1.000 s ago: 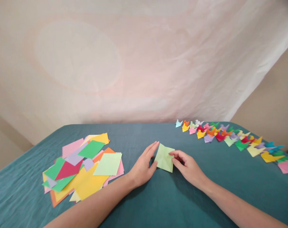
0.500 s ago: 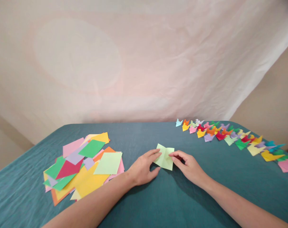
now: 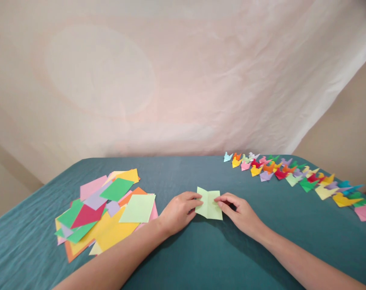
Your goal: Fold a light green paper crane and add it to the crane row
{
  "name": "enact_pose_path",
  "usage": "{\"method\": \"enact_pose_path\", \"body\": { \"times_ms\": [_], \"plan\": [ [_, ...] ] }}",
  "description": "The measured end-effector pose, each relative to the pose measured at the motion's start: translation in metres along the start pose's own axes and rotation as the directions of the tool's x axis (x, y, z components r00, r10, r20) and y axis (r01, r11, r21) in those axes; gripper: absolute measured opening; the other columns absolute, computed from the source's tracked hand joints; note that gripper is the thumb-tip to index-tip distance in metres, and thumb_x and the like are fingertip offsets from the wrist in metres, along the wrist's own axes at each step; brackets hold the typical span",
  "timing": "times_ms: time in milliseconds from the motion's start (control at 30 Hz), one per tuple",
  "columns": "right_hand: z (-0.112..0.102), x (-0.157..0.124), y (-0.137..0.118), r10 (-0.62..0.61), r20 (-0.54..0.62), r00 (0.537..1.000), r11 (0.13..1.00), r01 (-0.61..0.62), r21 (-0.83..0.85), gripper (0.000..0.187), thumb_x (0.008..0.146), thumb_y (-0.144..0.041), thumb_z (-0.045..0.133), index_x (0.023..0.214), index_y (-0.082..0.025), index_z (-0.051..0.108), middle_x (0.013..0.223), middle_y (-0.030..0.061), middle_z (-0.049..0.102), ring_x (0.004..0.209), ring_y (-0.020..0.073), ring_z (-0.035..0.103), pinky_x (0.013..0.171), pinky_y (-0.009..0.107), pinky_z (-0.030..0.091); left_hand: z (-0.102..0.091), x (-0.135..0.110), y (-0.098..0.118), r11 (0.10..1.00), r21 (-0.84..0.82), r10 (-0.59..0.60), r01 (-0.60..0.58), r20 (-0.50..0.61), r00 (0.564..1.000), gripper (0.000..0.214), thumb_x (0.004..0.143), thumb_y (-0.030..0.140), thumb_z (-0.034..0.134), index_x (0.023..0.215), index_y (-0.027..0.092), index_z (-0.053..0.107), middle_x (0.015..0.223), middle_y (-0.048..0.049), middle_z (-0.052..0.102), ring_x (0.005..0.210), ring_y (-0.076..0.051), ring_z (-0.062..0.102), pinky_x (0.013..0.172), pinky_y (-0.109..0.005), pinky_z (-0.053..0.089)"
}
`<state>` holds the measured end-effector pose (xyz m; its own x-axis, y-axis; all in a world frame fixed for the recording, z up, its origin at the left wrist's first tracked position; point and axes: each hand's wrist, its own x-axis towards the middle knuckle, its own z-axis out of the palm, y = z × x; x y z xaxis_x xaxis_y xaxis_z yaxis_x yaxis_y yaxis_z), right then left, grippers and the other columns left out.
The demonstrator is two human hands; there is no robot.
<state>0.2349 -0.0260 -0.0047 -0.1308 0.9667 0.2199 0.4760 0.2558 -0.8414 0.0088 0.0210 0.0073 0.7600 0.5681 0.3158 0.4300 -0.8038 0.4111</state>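
Note:
A light green paper square point(image 3: 208, 204) with a vertical crease down its middle is held between my two hands, a little above the cloth. My left hand point(image 3: 182, 210) pinches its left edge between fingers and thumb. On the opposite side, my right hand point(image 3: 236, 207) grips the right edge with thumb and forefinger. The sheet bends slightly at the crease, its two halves angled like an open booklet.
A loose pile of coloured paper sheets point(image 3: 116, 229) lies to the left, beside my left forearm. Several small folded paper birds point(image 3: 308, 184) stand in rows along the right back edge. Dark green cloth point(image 3: 183, 262) covers the table, and a pale draped sheet point(image 3: 183, 80) hangs behind.
The green paper has turned slightly, its crease now nearly upright. My left hand's fingers have closed onto its left edge; the thumb was spread apart before.

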Motion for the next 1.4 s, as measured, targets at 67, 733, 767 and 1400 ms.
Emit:
{"method": "enact_pose_path", "body": {
  "times_ms": [67,733,767,1400],
  "plan": [
    [-0.001,-0.001,-0.003,-0.028,0.007,1.000,0.997,0.029,-0.075,0.024,0.086,-0.035,0.048,0.088,-0.023,0.069,0.080,0.0038,0.056,0.076,0.0182,0.055,0.069,0.031,0.043,0.000,0.000,0.000,1.000,0.014,0.012,-0.012,0.000,1.000,0.032,0.079,0.008,0.046,0.103,0.021,0.064,0.113,-0.0064,0.060,0.105,-0.019,0.055,0.093,-0.031,0.043],
    [-0.007,-0.003,0.001,-0.365,0.235,0.901,0.804,0.432,-0.408,0.016,0.088,-0.025,0.050,0.095,-0.027,0.065,0.100,0.0012,0.066,0.107,0.0208,0.050,0.094,0.041,0.031,-0.009,0.002,0.002,0.997,0.074,-0.045,0.038,0.105,0.993,0.020,0.087,0.021,0.049,0.095,0.022,0.067,0.097,-0.0006,0.067,0.090,-0.016,0.059,0.081,-0.024,0.043],
    [-0.007,-0.003,0.001,-0.369,0.224,0.902,0.813,0.430,-0.392,0.016,0.089,-0.024,0.049,0.094,-0.027,0.065,0.096,0.0009,0.067,0.104,0.0200,0.052,0.093,0.041,0.032,-0.011,0.003,0.004,0.997,0.054,-0.056,0.050,0.113,0.992,0.020,0.088,0.024,0.049,0.093,0.021,0.067,0.095,-0.0009,0.067,0.089,-0.016,0.059,0.080,-0.024,0.043],
    [-0.004,0.029,0.006,-0.129,0.117,0.985,0.978,0.147,-0.151,0.018,0.086,-0.021,0.048,0.073,-0.019,0.060,0.085,0.0038,0.061,0.077,0.0159,0.057,0.072,0.028,0.044,-0.004,0.003,0.005,0.969,-0.025,-0.248,0.247,-0.144,0.958,0.027,0.088,0.027,0.048,0.112,0.019,0.056,0.111,-0.0059,0.059,0.102,-0.019,0.054,0.089,-0.031,0.041]
  ]
}}
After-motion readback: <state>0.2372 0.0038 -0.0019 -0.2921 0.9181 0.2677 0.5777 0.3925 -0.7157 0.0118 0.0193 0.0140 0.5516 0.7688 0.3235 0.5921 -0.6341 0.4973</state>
